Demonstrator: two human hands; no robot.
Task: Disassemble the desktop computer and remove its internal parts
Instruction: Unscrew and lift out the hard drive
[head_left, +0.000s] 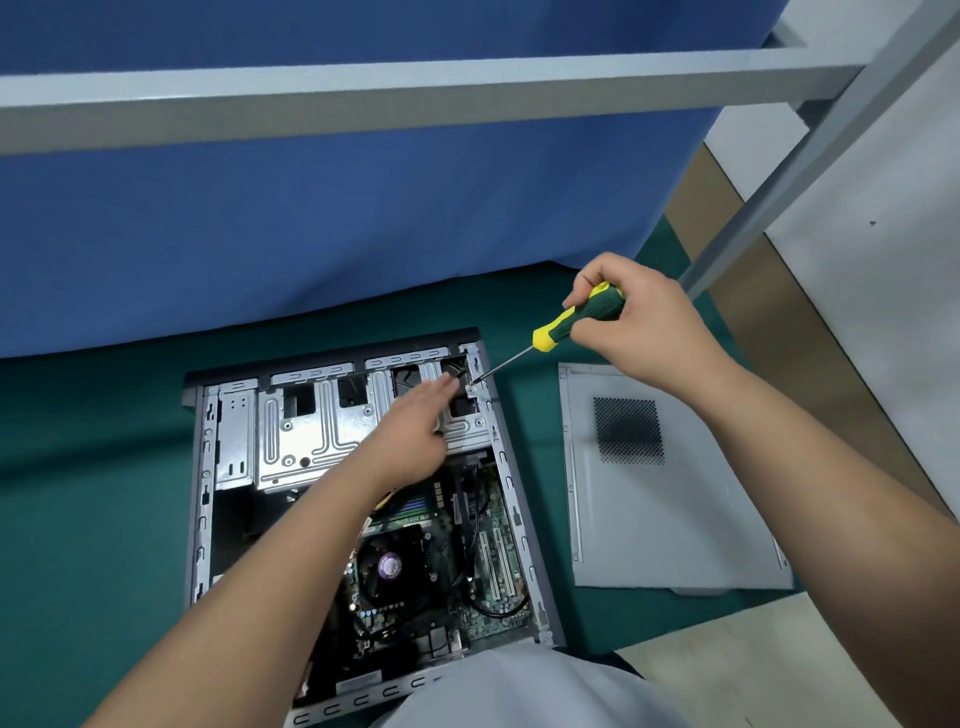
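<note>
The open computer case lies flat on the green mat, bare mat showing on its left side and a blue cloth hanging just beyond its far edge. The left hand reaches over the metal drive cage with fingers straight and together, tips near a screw at the case's far right corner. The right hand is curled round a green-and-yellow screwdriver whose tip meets that screw, and the removed side panel lies flat on the right, apart from the case.
</note>
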